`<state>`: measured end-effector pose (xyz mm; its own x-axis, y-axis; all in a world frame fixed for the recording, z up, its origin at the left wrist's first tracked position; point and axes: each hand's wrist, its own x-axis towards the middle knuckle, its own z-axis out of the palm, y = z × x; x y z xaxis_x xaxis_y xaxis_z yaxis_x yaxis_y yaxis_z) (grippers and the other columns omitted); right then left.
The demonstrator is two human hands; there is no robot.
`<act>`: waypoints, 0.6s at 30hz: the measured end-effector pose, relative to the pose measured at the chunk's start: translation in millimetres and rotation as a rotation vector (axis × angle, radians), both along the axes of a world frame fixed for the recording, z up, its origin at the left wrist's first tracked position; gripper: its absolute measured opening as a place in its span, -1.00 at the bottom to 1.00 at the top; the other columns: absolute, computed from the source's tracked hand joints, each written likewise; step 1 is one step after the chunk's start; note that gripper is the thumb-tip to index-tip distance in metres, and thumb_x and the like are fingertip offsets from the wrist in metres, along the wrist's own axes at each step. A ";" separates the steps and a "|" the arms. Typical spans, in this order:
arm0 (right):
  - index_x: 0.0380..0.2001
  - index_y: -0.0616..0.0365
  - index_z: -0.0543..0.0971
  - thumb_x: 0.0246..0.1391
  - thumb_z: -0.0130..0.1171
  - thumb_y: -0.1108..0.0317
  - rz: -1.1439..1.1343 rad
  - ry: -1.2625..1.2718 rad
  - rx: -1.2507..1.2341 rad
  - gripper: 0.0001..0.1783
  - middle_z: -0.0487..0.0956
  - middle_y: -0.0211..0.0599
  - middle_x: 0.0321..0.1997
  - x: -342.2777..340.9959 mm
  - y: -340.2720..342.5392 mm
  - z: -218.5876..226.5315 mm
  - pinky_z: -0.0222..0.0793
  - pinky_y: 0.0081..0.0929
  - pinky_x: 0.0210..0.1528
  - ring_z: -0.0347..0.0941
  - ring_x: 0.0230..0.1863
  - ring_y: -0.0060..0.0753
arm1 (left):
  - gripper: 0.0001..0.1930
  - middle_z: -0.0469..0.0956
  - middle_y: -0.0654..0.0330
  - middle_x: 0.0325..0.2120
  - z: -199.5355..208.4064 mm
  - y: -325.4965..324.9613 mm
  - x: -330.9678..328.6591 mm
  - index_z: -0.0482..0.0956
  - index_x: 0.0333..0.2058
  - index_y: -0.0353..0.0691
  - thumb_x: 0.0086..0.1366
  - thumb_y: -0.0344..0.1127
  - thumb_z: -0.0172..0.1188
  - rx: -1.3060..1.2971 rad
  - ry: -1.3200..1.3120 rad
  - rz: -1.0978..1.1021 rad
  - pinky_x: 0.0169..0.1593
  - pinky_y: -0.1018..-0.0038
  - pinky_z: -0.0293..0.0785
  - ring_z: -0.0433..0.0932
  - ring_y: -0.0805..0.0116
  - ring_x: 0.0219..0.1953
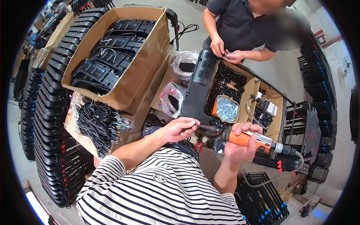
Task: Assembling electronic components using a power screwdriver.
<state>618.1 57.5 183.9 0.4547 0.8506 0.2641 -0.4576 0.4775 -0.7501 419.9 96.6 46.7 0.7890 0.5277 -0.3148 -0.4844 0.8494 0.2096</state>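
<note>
My right hand is wrapped round an orange air screwdriver, which lies sideways with its dark bit toward the left. A clear hose runs from its rear end. At the bit's tip, my left hand is closed in a pinch; whatever its fingertips hold is too small to make out. Just beyond the screwdriver, an orange-edged box of silver screws sits among black plastic parts. A long black plastic panel with vents lies to the left of them.
Left stands a large cardboard box of black moulded parts. Before it lies a bundle of black cables. A co-worker stands across, both hands together near the panel. Stacked black frames line the left; more frames are lower right.
</note>
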 end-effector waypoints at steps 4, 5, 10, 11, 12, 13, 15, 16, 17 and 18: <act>-0.19 0.12 0.43 0.14 0.06 0.16 0.073 -0.017 -0.014 -0.71 0.47 -0.24 -0.33 -2.4 5.0 -9.2 0.28 -0.30 -0.21 0.39 -0.36 -0.35 | -0.79 0.47 0.28 -0.45 -3.3 -7.8 3.0 0.58 -0.18 -0.32 0.37 -0.28 0.12 0.019 -0.133 -0.001 -0.50 0.64 0.19 0.23 0.59 -0.58; -0.19 0.13 0.43 0.14 0.06 0.17 0.073 -0.032 -0.020 -0.71 0.48 -0.23 -0.33 -4.4 7.6 -11.7 0.28 -0.30 -0.21 0.39 -0.36 -0.34 | -0.79 0.47 0.28 -0.45 -1.9 -5.6 3.8 0.58 -0.18 -0.32 0.37 -0.28 0.12 0.013 -0.133 0.004 -0.50 0.64 0.19 0.23 0.59 -0.58; -0.19 0.13 0.42 0.13 0.06 0.18 0.066 -0.068 -0.046 -0.72 0.49 -0.19 -0.34 -9.5 23.1 -20.9 0.28 -0.29 -0.22 0.40 -0.38 -0.33 | -0.80 0.44 0.31 -0.48 -0.6 8.7 3.3 0.60 -0.20 -0.31 0.32 -0.30 0.18 0.038 -0.107 -0.021 -0.43 0.62 0.18 0.23 0.57 -0.53; -0.19 0.13 0.42 0.13 0.07 0.18 0.064 -0.073 -0.047 -0.72 0.49 -0.19 -0.35 -10.4 26.0 -21.5 0.28 -0.29 -0.22 0.40 -0.39 -0.33 | -0.80 0.44 0.31 -0.48 -0.9 13.7 2.7 0.60 -0.20 -0.31 0.31 -0.31 0.20 0.037 -0.084 -0.023 -0.43 0.61 0.19 0.24 0.57 -0.52; -0.19 0.13 0.42 0.13 0.07 0.18 0.047 -0.076 -0.064 -0.72 0.49 -0.19 -0.35 -11.6 28.8 -22.7 0.28 -0.29 -0.22 0.40 -0.39 -0.33 | -0.81 0.44 0.31 -0.48 -1.5 18.6 2.4 0.60 -0.20 -0.31 0.29 -0.32 0.22 0.036 -0.062 -0.028 -0.42 0.60 0.19 0.25 0.56 -0.51; -0.20 0.13 0.42 0.14 0.06 0.18 0.039 -0.097 -0.080 -0.72 0.49 -0.19 -0.35 -12.7 31.6 -24.1 0.28 -0.29 -0.22 0.39 -0.39 -0.34 | -0.81 0.44 0.31 -0.48 -1.7 23.6 2.4 0.60 -0.20 -0.31 0.29 -0.32 0.22 0.019 -0.067 -0.047 -0.42 0.60 0.19 0.25 0.56 -0.51; -0.21 0.14 0.41 0.15 0.05 0.17 0.021 -0.137 -0.114 -0.72 0.48 -0.18 -0.36 -14.0 34.7 -25.3 0.28 -0.28 -0.23 0.38 -0.40 -0.34 | -0.83 0.45 0.30 -0.49 -0.5 33.7 3.1 0.62 -0.22 -0.30 0.26 -0.36 0.25 -0.008 -0.042 -0.057 -0.43 0.60 0.19 0.24 0.54 -0.52; -0.21 0.14 0.41 0.15 0.05 0.17 0.001 -0.141 -0.130 -0.72 0.48 -0.18 -0.36 -14.1 36.0 -26.3 0.28 -0.28 -0.23 0.38 -0.40 -0.34 | -0.85 0.46 0.29 -0.50 -2.6 39.1 4.5 0.62 -0.24 -0.30 0.24 -0.38 0.27 -0.018 -0.030 -0.061 -0.43 0.60 0.18 0.24 0.54 -0.53; -0.21 0.13 0.41 0.15 0.04 0.16 -0.025 -0.134 -0.146 -0.72 0.48 -0.18 -0.36 -14.3 36.8 -27.3 0.28 -0.28 -0.24 0.37 -0.41 -0.35 | -0.85 0.46 0.29 -0.50 -7.5 43.4 6.2 0.62 -0.24 -0.30 0.24 -0.38 0.27 -0.031 -0.036 -0.082 -0.43 0.60 0.18 0.24 0.54 -0.53; -0.21 0.13 0.41 0.16 0.04 0.16 -0.052 -0.127 -0.162 -0.72 0.48 -0.18 -0.36 -14.3 36.9 -28.4 0.27 -0.28 -0.24 0.36 -0.41 -0.35 | -0.86 0.47 0.28 -0.50 -14.3 47.0 7.8 0.63 -0.25 -0.30 0.24 -0.39 0.27 -0.015 -0.050 -0.107 -0.43 0.59 0.18 0.24 0.53 -0.54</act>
